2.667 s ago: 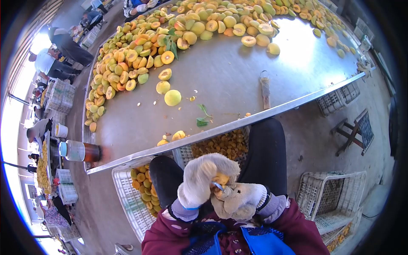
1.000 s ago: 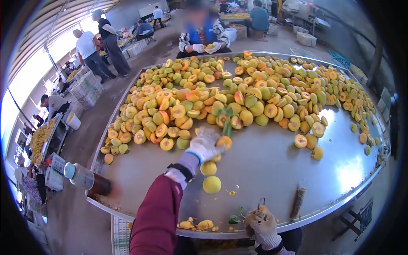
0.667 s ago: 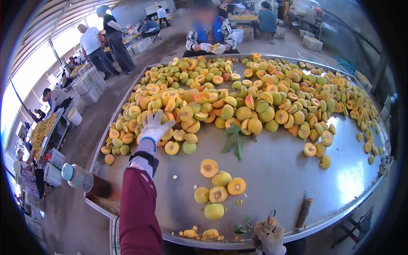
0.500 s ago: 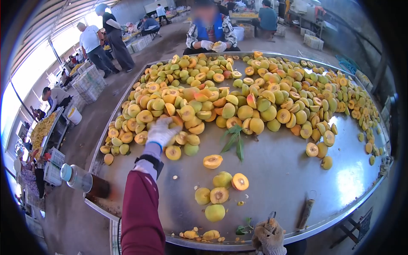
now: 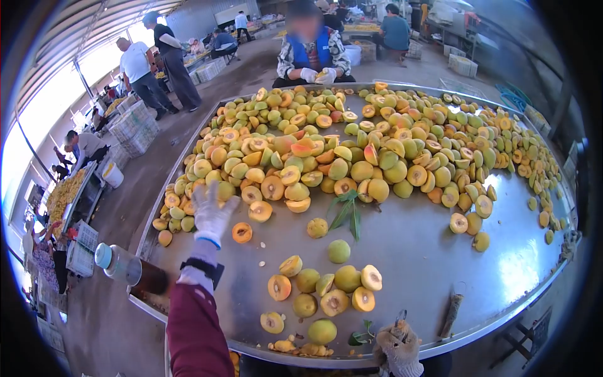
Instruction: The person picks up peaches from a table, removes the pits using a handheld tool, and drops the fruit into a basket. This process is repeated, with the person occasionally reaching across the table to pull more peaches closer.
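My left hand (image 5: pixel 212 210), in a white glove, has its fingers spread at the lower left edge of the heap of halved fruit (image 5: pixel 276 125). Nothing shows in its grasp. Near the front edge of the metal table (image 5: pixel 402 270), my right hand (image 5: pixel 398 345), in a worn knit glove, is closed around a small metal tool (image 5: pixel 401 316) whose thin tip points up. Several fruit halves (image 5: pixel 334 302) lie loose left of it, some cut side up with pits showing. A green leaf sprig (image 5: pixel 361 336) rests beside the right glove.
A lidded jar of dark liquid (image 5: pixel 129 269) lies at the table's left edge. A wooden-looking stick (image 5: pixel 451 315) is at the front right. Long leaves (image 5: pixel 347 210) touch the heap. Across the table sits a person (image 5: pixel 312 56) with gloved hands; others stand behind left.
My left hand has moved left and slightly up, its fingers now spread. More fruit halves lie loose on the near part of the table. My right hand has barely moved.
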Available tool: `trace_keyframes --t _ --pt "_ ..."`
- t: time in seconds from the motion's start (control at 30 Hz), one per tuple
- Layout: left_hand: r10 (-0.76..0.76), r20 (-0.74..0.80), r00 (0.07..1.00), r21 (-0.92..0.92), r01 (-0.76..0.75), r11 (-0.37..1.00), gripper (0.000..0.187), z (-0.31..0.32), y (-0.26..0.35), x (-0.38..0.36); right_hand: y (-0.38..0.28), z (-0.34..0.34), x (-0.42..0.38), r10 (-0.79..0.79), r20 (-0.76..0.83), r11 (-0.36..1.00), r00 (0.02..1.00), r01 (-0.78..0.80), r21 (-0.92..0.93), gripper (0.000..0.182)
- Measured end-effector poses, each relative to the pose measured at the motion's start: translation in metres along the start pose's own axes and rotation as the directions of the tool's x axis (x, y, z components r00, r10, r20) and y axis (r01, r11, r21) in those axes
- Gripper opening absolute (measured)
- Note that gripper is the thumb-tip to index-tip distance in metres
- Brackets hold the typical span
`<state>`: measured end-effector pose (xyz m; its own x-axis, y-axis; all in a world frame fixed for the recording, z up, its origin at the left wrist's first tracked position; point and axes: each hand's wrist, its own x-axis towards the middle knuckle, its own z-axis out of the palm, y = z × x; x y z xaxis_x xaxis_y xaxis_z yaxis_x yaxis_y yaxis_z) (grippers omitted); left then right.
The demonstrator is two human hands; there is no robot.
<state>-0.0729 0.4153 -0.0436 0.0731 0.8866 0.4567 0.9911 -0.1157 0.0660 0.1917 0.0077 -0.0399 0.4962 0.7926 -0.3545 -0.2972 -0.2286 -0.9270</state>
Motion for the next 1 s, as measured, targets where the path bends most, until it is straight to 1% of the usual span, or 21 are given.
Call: trace_keyframes --t 0.03,0.07,0.1,0.17,0.23,0.27,0.3,0.33,0.37,0.43,0.5,0.53,0.57,0.6,0.67,0.73,0.8,0.87,0.9,0.97,1.0 --pt "0.005 0.001 1.0 -0.004 -0.005 1.0 0.078 0.022 -0.012 0.009 -0.001 0.0 0.0 0.012 0.019 1.0 1.0 -0.012 0.025 0.011" --pt "-0.179 0.163 0.97 -0.164 0.205 0.965 0.083 0.03 -0.012 0.016 -0.002 0.0 0.0 0.025 0.036 0.999 0.999 -0.027 0.046 0.011" --pt "-0.321 0.35 0.88 -0.277 0.424 0.862 0.089 0.039 -0.01 0.018 -0.002 0.0 0.0 0.031 0.025 0.999 0.999 -0.032 0.042 0.011" --pt "-0.077 0.244 0.967 -0.167 0.12 0.979 0.079 0.061 -0.003 0.012 -0.001 0.001 -0.001 0.045 0.012 0.997 0.999 -0.045 0.069 0.01" --pt "0.16 0.331 0.93 -0.212 -0.092 0.973 0.068 0.084 0.003 0.008 0.005 -0.003 0.001 0.038 0.037 0.998 0.999 -0.039 0.049 0.009" --pt "0.292 0.275 0.916 -0.066 -0.285 0.956 0.056 0.116 -0.001 -0.001 0.007 -0.005 0.001 0.029 0.071 0.999 0.997 -0.031 0.027 0.009" --pt "0.351 0.184 0.918 -0.128 -0.332 0.935 0.05 0.091 0.022 -0.025 0.005 -0.005 0.001 0.031 0.071 0.999 0.997 -0.033 0.031 0.009" --pt "0.271 0.21 0.939 -0.262 -0.213 0.941 0.045 0.058 0.05 -0.047 0.001 -0.006 0.003 0.099 0.055 0.994 0.994 -0.101 0.041 0.011" --pt "0.546 0.247 0.801 -0.18 -0.516 0.838 0.045 0.077 0.045 -0.056 -0.002 -0.006 0.003 0.164 0.037 0.985 0.986 -0.166 0.054 0.012" --pt "0.759 0.284 0.586 -0.613 -0.498 0.614 0.038 0.094 0.053 -0.084 0.0 -0.005 0.003 0.147 0.03 0.987 0.989 -0.148 0.058 0.013" --pt "0.793 0.315 0.521 -0.718 -0.416 0.558 0.037 -0.021 0.092 -0.092 0.007 -0.006 0.006 0.132 0.028 0.99 0.991 -0.133 0.055 0.013" --pt "0.796 0.308 0.521 -0.718 -0.422 0.554 0.037 -0.023 0.098 -0.083 0.015 -0.007 0.009 -0.004 0.027 1.0 1.0 0.004 -0.016 0.014" --pt "0.722 0.384 0.575 -0.848 -0.091 0.523 0.04 -0.022 0.104 -0.074 0.02 -0.008 0.01 -0.137 0.029 0.987 0.99 0.139 -0.085 0.014" --pt "0.652 0.486 0.583 -0.871 0.256 0.42 0.043 -0.023 0.11 -0.066 0.013 -0.007 0.007 -0.134 0.018 0.987 0.991 0.135 -0.084 0.014" --pt "0.469 0.355 0.809 -0.749 -0.054 0.661 0.06 -0.026 0.132 -0.023 -0.012 -0.001 0.001 0.142 -0.001 0.985 0.99 -0.141 -0.103 0.014" --pt "0.275 0.191 0.942 -0.313 -0.207 0.927 0.077 0.019 0.151 0.003 -0.015 0.002 -0.002 0.054 0.024 0.997 0.998 -0.052 -0.058 0.012" --pt "0.23 0.257 0.938 -0.277 -0.157 0.948 0.079 0.025 0.174 0.01 -0.018 0.002 -0.001 -0.032 0.04 0.999 0.999 0.033 -0.012 0.01" --pt "0.196 0.393 0.899 -0.219 -0.116 0.969 0.075 0.018 0.19 0.009 -0.024 0.001 0.001 0.256 0.017 0.967 0.966 -0.256 0.001 0.014" --pt "0.203 0.399 0.894 -0.218 -0.122 0.968 0.075 0.013 0.19 0.005 -0.022 0.0 0.0 0.263 0.012 0.965 0.965 -0.263 0.006 0.014" --pt "0.398 0.486 0.778 -0.216 -0.334 0.918 0.07 0.004 0.184 -0.004 -0.014 0.0 0.002 0.226 0.035 0.973 0.973 -0.228 0.042 0.014" --pt "0.45 0.437 0.779 -0.265 -0.366 0.892 0.063 0.012 0.179 -0.012 -0.01 -0.002 0.004 0.222 0.034 0.974 0.974 -0.223 0.047 0.014"
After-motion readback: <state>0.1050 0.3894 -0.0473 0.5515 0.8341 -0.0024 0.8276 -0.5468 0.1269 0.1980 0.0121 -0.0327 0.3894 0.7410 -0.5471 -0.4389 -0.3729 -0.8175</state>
